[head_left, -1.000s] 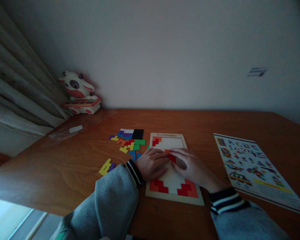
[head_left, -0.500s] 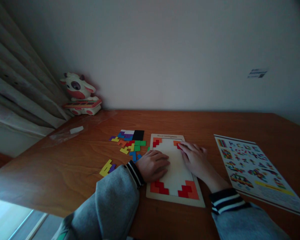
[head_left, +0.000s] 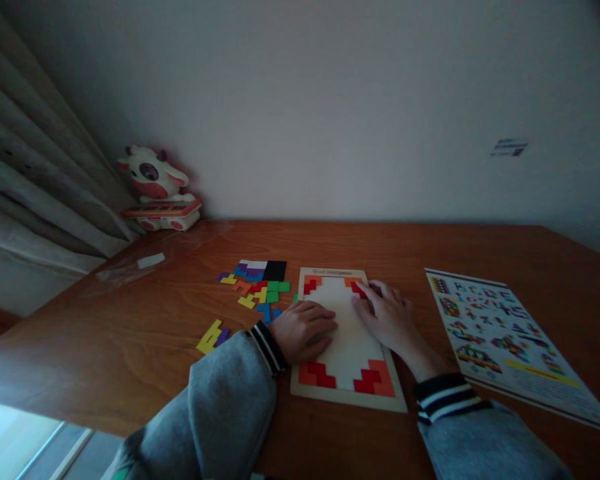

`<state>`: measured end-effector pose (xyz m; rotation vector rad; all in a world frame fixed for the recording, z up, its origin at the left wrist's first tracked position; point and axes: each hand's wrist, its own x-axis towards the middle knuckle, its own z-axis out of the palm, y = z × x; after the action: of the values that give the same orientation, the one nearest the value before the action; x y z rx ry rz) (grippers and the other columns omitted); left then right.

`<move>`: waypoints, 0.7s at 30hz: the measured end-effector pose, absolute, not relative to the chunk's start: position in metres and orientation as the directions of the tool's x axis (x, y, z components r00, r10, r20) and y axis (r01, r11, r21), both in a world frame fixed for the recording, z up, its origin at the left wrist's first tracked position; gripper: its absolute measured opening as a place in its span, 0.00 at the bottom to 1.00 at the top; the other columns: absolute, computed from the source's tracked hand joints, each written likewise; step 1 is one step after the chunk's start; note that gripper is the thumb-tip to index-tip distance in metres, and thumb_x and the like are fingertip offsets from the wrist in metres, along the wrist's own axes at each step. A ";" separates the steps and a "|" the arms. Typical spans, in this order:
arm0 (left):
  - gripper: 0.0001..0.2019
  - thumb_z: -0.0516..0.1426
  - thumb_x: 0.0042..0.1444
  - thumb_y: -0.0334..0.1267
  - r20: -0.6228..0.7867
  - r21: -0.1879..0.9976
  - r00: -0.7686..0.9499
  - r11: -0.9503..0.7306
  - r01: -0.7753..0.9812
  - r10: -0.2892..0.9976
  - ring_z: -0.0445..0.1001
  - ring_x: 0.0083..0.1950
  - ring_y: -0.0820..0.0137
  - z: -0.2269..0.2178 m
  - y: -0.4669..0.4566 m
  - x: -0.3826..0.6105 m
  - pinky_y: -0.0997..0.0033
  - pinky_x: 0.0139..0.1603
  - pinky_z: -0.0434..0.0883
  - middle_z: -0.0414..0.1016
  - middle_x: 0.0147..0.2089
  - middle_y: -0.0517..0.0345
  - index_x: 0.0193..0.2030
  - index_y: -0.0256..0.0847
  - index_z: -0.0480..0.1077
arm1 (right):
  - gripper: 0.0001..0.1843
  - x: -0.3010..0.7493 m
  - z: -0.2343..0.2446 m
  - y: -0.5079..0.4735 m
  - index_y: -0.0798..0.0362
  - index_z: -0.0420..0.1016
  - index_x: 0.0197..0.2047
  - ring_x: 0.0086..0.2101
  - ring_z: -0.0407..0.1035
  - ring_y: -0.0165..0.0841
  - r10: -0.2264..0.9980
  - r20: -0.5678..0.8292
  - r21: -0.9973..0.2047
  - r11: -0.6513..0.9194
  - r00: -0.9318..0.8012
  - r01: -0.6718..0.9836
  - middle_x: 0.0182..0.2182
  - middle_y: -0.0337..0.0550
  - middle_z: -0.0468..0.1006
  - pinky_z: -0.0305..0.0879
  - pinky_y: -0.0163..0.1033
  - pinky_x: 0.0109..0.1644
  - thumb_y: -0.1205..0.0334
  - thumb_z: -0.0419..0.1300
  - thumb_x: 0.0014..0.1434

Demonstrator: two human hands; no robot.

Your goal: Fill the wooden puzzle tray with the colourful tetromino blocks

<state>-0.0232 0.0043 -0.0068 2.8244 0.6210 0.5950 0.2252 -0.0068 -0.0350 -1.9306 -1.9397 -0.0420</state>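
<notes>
Red piece (head_left: 358,291) touches the half-open right hand (head_left: 389,319).

Board (head_left: 347,404) pale cream wood, thin dark line inside rim; corner pieces (head_left: 322,377) red and orange, all four corners. Loose pieces (head_left: 211,337): yellow, purple, blue, green, orange, red; square (head_left: 275,271) solid black, strip (head_left: 254,264) next to it white. Sleeves (head_left: 230,407) plain grey, cuffs (head_left: 269,345) black with white stripes; green patch (head_left: 122,472) low on left sleeve. Sheet (head_left: 505,343) white, small multicoloured pictures and letters, yellow band near bottom, dark edge lines. Tabletop (head_left: 340,243) reddish-brown wood grain. Toy cow (head_left: 153,175) white, pink muzzle, dark patch round eye; toy keyboard (head_left: 165,210) pinkish red. Curtain (head_left: 40,167) greyish beige; wall (head_left: 330,120) plain grey; wall sticker (head_left: 509,147) white, dark print. Small label (head_left: 151,261) on clear film (head_left: 123,272) white.
</notes>
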 end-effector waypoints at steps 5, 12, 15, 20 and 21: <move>0.15 0.50 0.68 0.39 0.385 0.263 0.810 -0.894 0.363 0.442 0.75 0.55 0.61 -0.005 0.007 -0.025 0.57 0.57 0.71 0.77 0.56 0.48 0.55 0.40 0.72 | 0.25 0.227 -0.037 -0.008 0.49 0.69 0.62 0.58 0.64 0.50 0.950 0.309 -0.319 0.052 0.051 0.946 0.60 0.54 0.70 0.59 0.59 0.57 0.48 0.48 0.68; 0.13 0.52 0.65 0.35 0.459 0.254 0.644 -0.785 0.566 0.612 0.76 0.51 0.60 -0.001 0.022 -0.041 0.55 0.53 0.73 0.79 0.52 0.48 0.52 0.39 0.73 | 0.25 0.235 -0.037 -0.011 0.51 0.66 0.63 0.59 0.65 0.49 0.944 0.327 -0.412 0.110 0.034 0.904 0.60 0.55 0.71 0.58 0.60 0.60 0.50 0.50 0.68; 0.12 0.52 0.64 0.35 0.479 0.275 0.593 -0.752 0.599 0.647 0.77 0.49 0.61 -0.003 0.027 -0.046 0.56 0.53 0.73 0.79 0.50 0.48 0.50 0.38 0.74 | 0.25 0.239 -0.033 -0.014 0.53 0.65 0.63 0.58 0.67 0.47 0.939 0.345 -0.452 0.159 0.007 0.877 0.59 0.56 0.72 0.60 0.58 0.61 0.53 0.49 0.68; 0.13 0.51 0.63 0.34 0.465 0.215 0.660 -0.798 0.562 0.590 0.77 0.48 0.61 -0.009 0.026 -0.048 0.56 0.51 0.73 0.80 0.47 0.48 0.49 0.38 0.74 | 0.23 0.243 -0.024 -0.027 0.52 0.66 0.63 0.58 0.69 0.42 0.926 0.374 -0.508 0.240 -0.039 0.827 0.59 0.54 0.74 0.64 0.53 0.62 0.54 0.48 0.69; 0.13 0.51 0.63 0.35 0.462 0.194 0.688 -0.821 0.537 0.560 0.77 0.47 0.61 -0.009 0.023 -0.049 0.57 0.51 0.73 0.80 0.47 0.48 0.49 0.38 0.74 | 0.23 0.244 -0.023 -0.032 0.52 0.66 0.63 0.57 0.70 0.41 0.925 0.376 -0.515 0.249 -0.045 0.820 0.58 0.54 0.74 0.65 0.52 0.61 0.54 0.47 0.70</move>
<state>-0.0489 0.0232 -0.0089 2.8464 0.9256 0.8004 0.2437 -0.0321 -0.0229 -1.5893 -1.8794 0.2089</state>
